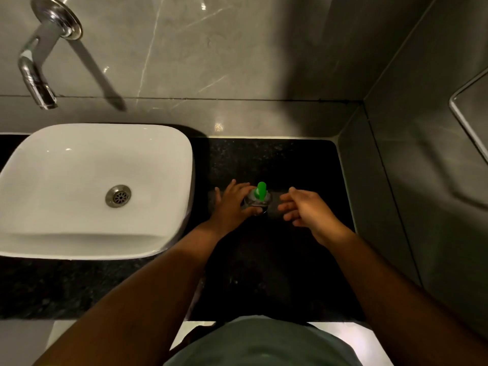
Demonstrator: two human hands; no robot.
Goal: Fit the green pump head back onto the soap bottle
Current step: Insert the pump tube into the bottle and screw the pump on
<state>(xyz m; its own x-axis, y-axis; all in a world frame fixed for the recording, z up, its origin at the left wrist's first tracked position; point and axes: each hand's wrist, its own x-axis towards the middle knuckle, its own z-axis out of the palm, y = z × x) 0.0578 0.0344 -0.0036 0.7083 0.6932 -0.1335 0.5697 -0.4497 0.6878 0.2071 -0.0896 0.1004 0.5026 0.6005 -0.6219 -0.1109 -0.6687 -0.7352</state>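
A clear soap bottle [260, 203] stands upright on the black counter [290, 167], seen from above. The green pump head [260, 191] sits on top of it, its nozzle pointing away from me. My left hand [232, 202] wraps the bottle's left side, thumb and fingers touching it. My right hand [306, 207] hovers a short way to the right of the bottle, fingers spread and curled, holding nothing and not touching it.
A white basin [52, 233] with a metal drain [118, 196] stands on the counter at the left, close to my left forearm. A chrome wall tap [37, 70] hangs over it. Grey tiled walls close the counter at the back and right.
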